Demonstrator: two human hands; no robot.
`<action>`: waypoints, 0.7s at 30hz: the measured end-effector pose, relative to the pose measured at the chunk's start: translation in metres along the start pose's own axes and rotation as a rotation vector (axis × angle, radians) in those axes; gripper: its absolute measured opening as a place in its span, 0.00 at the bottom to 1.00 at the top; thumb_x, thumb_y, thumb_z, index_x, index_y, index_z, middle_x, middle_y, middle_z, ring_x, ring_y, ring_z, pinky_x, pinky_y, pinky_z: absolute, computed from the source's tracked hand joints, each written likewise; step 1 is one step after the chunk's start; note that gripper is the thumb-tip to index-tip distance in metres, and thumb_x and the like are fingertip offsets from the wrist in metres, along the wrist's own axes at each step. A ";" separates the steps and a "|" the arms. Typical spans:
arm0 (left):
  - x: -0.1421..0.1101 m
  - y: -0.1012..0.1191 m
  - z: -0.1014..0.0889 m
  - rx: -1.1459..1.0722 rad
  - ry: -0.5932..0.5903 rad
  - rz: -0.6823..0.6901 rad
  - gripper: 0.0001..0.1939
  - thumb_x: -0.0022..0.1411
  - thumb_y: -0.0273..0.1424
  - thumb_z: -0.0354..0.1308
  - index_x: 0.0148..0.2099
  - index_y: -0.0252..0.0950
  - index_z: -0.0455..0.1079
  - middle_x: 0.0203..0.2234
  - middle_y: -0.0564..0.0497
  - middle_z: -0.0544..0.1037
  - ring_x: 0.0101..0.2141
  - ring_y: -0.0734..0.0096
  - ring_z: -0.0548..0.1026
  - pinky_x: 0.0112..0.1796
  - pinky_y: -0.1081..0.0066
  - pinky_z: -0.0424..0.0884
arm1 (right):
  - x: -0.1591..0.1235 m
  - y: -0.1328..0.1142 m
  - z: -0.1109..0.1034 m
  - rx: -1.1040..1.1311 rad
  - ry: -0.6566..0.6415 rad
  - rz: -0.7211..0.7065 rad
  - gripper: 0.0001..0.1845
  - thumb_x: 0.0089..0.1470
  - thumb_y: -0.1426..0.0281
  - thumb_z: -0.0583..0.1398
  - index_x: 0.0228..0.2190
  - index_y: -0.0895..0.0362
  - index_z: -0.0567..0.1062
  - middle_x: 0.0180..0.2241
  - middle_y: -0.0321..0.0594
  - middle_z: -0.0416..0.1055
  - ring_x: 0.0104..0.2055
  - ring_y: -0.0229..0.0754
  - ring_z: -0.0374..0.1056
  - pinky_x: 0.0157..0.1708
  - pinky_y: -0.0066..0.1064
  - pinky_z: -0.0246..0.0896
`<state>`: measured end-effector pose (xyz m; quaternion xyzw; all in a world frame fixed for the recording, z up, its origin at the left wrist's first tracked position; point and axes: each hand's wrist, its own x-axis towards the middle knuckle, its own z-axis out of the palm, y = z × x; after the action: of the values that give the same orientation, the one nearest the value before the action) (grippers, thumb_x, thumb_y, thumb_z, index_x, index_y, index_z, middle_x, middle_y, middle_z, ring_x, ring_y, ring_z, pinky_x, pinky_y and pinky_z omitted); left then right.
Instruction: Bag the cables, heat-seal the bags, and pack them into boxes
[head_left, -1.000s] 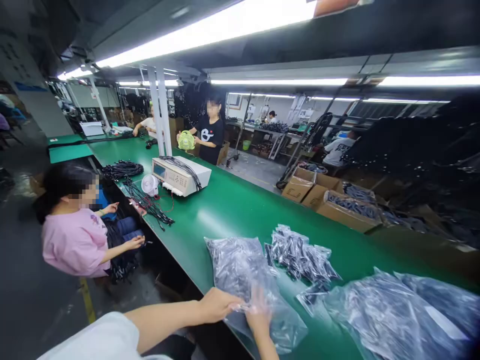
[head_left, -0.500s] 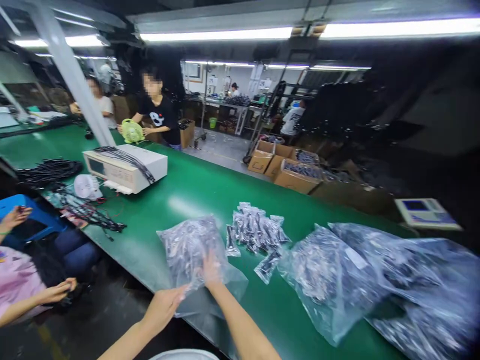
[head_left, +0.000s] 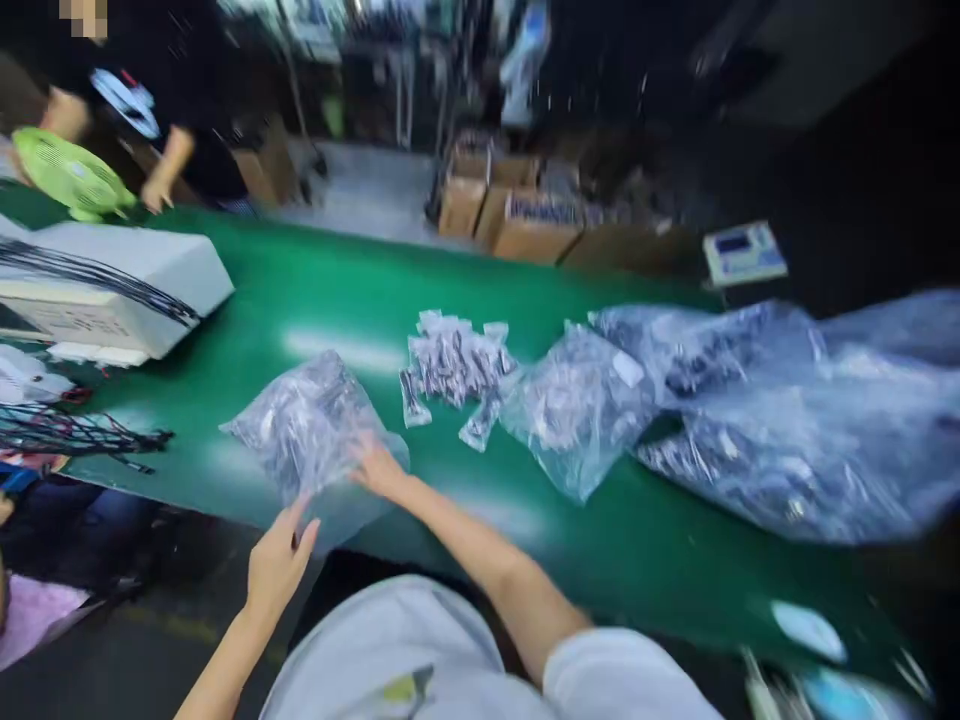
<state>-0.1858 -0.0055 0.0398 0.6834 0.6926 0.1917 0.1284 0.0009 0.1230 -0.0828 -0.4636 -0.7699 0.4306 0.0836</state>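
Motion blur throughout, white glare on the green tabletop (head_left: 360, 270).

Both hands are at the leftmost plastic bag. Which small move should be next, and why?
Perhaps the left hand should gather the loose film of the plastic bag toward the right hand, which touches the bag, since this film spreads slack near the edge of the green table.

From my end I can read no text, brand or number, as the print (head_left: 126, 102) on the dark shirt (head_left: 206, 125), the panel (head_left: 84, 322) of the meter (head_left: 154, 262) and the pale label (head_left: 628, 369) on a bag (head_left: 574, 420) are all too blurred.
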 end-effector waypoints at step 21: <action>0.236 0.130 0.252 -0.176 -0.323 -0.709 0.30 0.54 0.16 0.59 0.60 0.25 0.66 0.53 0.30 0.76 0.58 0.42 0.73 0.59 0.50 0.67 | -0.093 0.198 -0.125 0.254 0.474 0.978 0.22 0.52 0.79 0.56 0.49 0.60 0.75 0.45 0.51 0.76 0.47 0.54 0.73 0.52 0.42 0.65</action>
<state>0.0342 0.2509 -0.1081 0.4097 0.8374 0.0844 0.3519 0.2456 0.1626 -0.1273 -0.8373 -0.3673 0.3925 0.1002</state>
